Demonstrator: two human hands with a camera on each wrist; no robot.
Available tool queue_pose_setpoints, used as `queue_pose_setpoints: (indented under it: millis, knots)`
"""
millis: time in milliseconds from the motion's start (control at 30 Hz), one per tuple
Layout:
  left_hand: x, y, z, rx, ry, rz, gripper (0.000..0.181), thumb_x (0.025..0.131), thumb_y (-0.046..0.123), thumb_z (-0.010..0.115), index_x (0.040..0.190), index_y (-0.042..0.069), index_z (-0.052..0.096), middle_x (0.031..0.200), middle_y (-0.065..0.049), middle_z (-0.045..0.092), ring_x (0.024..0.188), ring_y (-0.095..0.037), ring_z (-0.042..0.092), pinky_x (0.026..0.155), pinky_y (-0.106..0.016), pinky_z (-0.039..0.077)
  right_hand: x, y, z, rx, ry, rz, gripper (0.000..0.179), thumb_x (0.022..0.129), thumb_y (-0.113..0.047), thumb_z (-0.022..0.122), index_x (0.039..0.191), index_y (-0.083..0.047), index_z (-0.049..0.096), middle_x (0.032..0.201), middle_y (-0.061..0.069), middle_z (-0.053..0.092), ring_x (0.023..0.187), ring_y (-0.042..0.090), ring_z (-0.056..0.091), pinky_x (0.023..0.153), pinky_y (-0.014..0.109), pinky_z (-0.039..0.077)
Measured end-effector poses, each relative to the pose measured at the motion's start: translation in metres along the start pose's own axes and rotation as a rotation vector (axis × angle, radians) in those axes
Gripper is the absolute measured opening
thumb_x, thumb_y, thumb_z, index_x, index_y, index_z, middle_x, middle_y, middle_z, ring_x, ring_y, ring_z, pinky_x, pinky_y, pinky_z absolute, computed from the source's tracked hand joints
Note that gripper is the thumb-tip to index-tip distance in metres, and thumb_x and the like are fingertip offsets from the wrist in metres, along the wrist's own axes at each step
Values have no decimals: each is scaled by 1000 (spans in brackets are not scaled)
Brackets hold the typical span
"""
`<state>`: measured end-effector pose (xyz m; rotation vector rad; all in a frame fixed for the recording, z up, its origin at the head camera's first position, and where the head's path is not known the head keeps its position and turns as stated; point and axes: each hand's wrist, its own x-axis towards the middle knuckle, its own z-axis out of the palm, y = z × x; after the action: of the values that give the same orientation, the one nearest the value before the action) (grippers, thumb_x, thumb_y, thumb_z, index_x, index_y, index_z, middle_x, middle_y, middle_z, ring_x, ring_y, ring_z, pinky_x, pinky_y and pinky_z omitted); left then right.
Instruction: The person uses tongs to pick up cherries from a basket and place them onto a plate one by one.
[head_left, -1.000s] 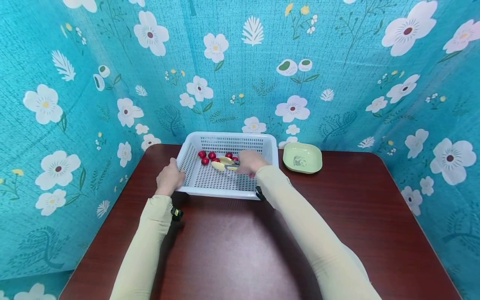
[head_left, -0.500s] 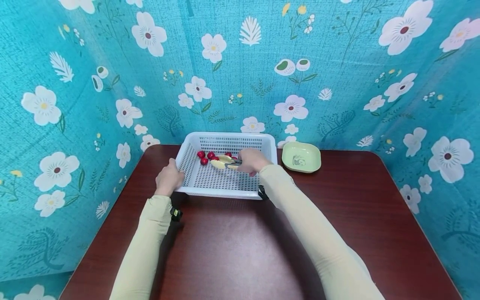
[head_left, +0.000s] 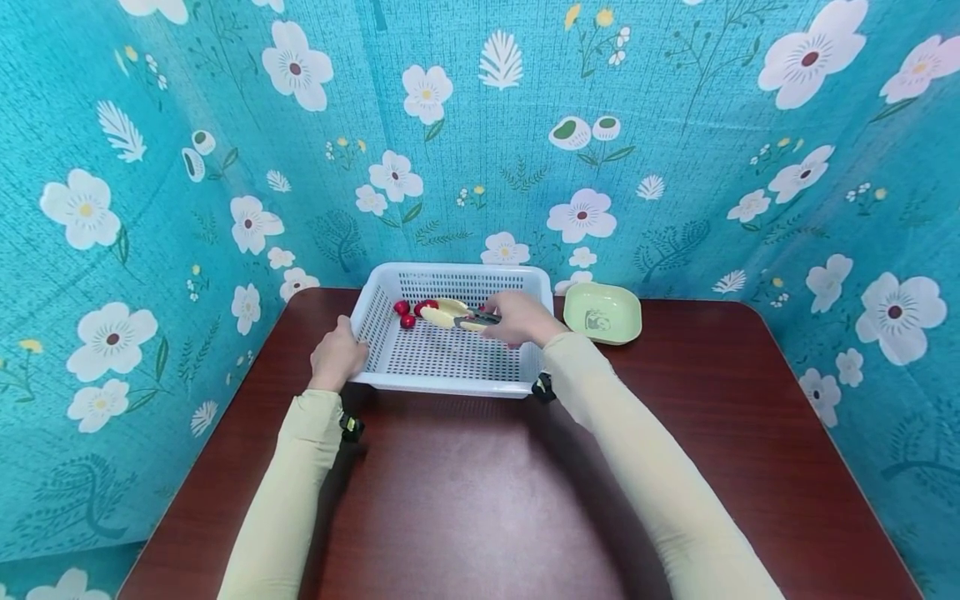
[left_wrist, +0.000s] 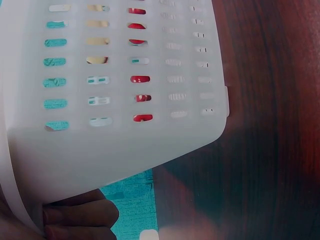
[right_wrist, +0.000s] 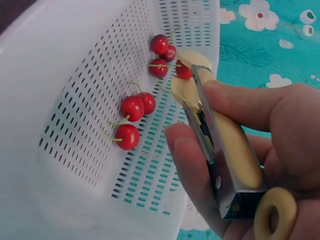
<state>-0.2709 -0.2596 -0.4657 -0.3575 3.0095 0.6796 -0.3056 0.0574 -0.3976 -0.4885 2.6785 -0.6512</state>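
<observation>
Gripping tongs, red cherries in white basket

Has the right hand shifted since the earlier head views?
Yes, rightward: in the head view, the right hand is now nearer the right end of the basket.

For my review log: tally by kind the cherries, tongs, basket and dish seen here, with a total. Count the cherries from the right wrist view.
Cherries (visible ones): 7
Tongs: 1
Basket: 1
Dish: 1
Total: 10
</observation>
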Motion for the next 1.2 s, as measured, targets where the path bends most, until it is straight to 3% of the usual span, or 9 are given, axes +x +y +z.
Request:
queue_pose_setpoints:
  millis: [267,500,800,1033,1200]
  knots:
    - [1,-1,1,-7,6,3,46,101,22,57,135,-3,39,110,-28,65,92,-42,69,80,-56,55,-7,19,-3,24,63,-51,64,96,-25,73,154,-15,49,105,13,69,56,18,67,54,30,54]
    - [1,-1,1,-10,3,4,46,101,22,57,135,-3,40,110,-28,65,92,-41,69,80,-56,53,-14,27,-4,27,90,-76,66,95,-28,74,155,-18,48,110,13,65,55,17,64,55,31,54]
    - [2,-2,1,-8,-3,1,47,101,22,57,136,-3,39,109,-28,65,92,-41,68,79,-55,53,-28,35,-9,29,97,-47,60,96,-27,73,152,-20,54,106,13,68,57,18,64,54,31,53]
    - [0,-2,-1,-16,-1,4,46,101,21,56,135,-4,39,110,-29,64,92,-42,69,80,-56,54,-32,45,-10,18,130,-45,56,96,-26,73,149,-21,57,90,11,62,60,18,61,54,31,52]
    - [1,-2,0,-20,-4,0,46,101,21,56,135,-3,40,111,-29,64,93,-42,69,81,-57,53,-36,52,-11,13,149,-77,55,95,-25,73,148,-19,59,101,12,65,71,20,59,59,31,50]
